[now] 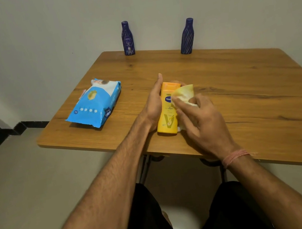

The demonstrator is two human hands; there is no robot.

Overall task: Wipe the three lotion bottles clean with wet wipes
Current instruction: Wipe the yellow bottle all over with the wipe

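The yellow lotion bottle (166, 112) is lying flat on the wooden bench (240, 84) near its front edge, label up. Its long axis is running from the person toward the wall, with the orange cap pointing away and the base pointing back at the person. The left hand (153, 104) is lying along the bottle's left side, fingers straight and pressed against it. The right hand (198, 118) is gripping a crumpled wet wipe (184, 94) and pressing it on the bottle's right side. Two dark blue lotion bottles are standing upright at the far edge by the wall, left one (127, 38) and right one (187, 36), well apart. A blue wipes pack (95, 104) is lying left of the hands.
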